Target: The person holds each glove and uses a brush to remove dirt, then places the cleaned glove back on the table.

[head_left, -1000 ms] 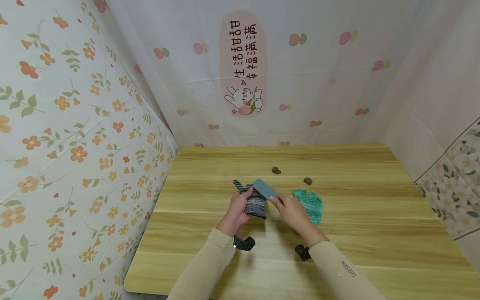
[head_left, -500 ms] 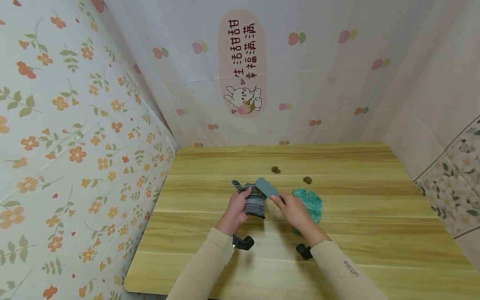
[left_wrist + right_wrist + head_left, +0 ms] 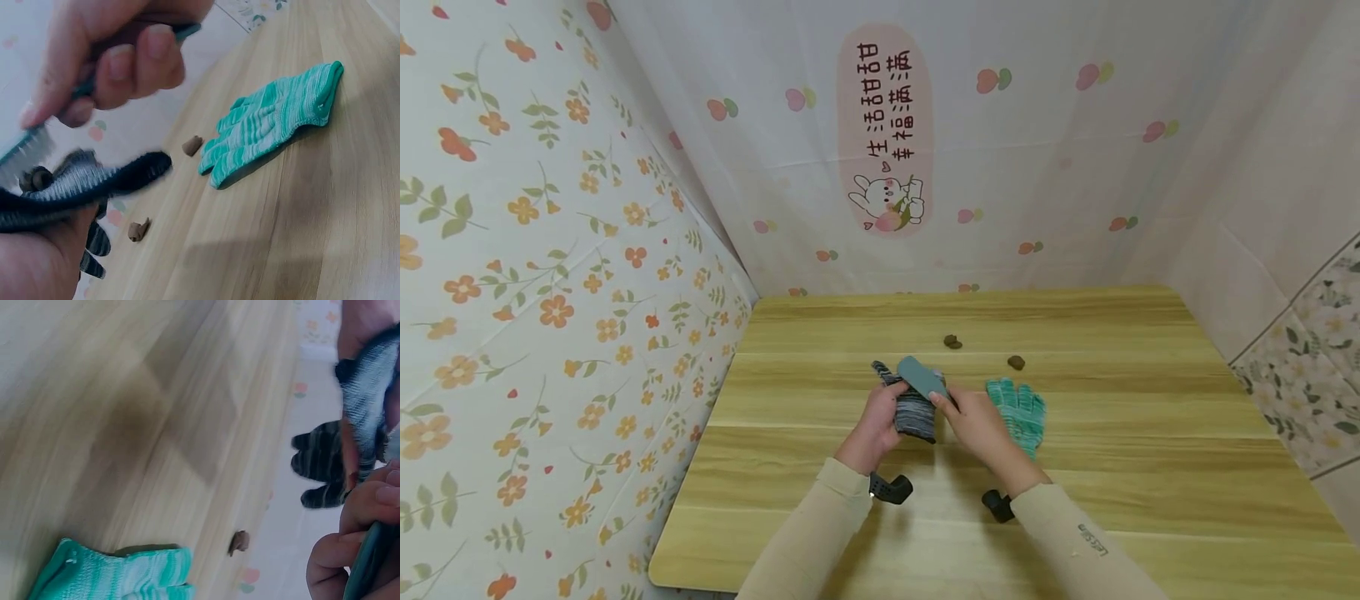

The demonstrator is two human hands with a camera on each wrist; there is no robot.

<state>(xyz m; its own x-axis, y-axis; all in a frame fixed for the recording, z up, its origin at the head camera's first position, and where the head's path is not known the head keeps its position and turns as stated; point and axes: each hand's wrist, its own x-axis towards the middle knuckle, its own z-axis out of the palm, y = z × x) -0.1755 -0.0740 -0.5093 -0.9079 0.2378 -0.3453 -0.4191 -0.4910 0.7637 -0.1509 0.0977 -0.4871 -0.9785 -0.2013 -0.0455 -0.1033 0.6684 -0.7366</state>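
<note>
We see the left hand [image 3: 878, 421] gripping a grey-and-black glove [image 3: 915, 418] raised above the tabletop [image 3: 775, 467], its thumb on the knit. The right hand [image 3: 977, 425] is curled round a blue-grey brush [image 3: 922, 377], held across the glove with its bristles facing the knit; we cannot tell whether they touch it. The right sleeve [image 3: 1067, 529] carries dark lettering, too small for us to read surely. We find a black device [image 3: 891, 489] at the left wrist and another at the right. Just beside the right hand, a green glove [image 3: 1018, 412] lies flat, fingers toward the wall. Beyond it sit brown lumps [image 3: 952, 342] in two spots, apart. On the wall cloth [image 3: 1052, 167] we read, sideways, "生活甜甜" and "幸福满满" on a pink panel [image 3: 847, 100], with a cartoon rabbit [image 3: 880, 193] below.
</note>
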